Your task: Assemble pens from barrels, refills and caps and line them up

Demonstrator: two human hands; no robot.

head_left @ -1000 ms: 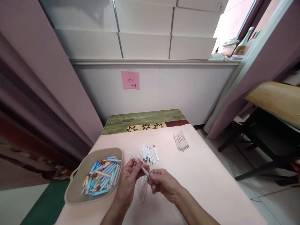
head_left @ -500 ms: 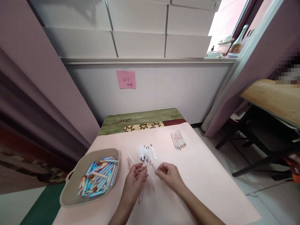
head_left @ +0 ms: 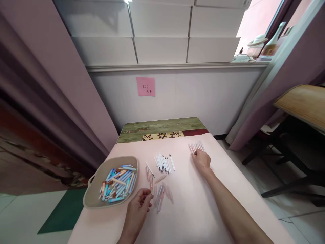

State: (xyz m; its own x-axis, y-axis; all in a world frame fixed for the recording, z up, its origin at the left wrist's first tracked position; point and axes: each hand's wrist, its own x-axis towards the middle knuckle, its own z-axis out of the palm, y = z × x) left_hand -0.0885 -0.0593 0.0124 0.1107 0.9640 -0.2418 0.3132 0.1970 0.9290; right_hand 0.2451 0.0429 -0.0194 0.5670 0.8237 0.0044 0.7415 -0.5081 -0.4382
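My right hand (head_left: 201, 160) reaches to the far right of the pink tabletop, its fingers closed at the near left end of a row of pens (head_left: 196, 145) with clear barrels. The fingers cover the lower ends of these pens. My left hand (head_left: 139, 205) is near the front, fingers curled, with a slim pinkish pen barrel (head_left: 151, 182) rising from the fingertips. Just right of it lie several transparent pink pen barrels (head_left: 159, 198). Beyond them is a bunch of white pen refills (head_left: 164, 164) with dark tips. One loose refill (head_left: 149, 169) lies to their left.
On the left of the table (head_left: 193, 210) stands a beige handled basket (head_left: 88, 200) holding blue, orange and brown pen parts. A pink note (head_left: 146, 86) is stuck on the wall behind. A wooden desk (head_left: 302, 101) and dark chair (head_left: 286, 145) stand to the right.
My right hand has moved from beside the left hand, right and away to the row of pens. My left hand has drawn slightly left and nearer, uncovering the pink barrels. The view has shifted.
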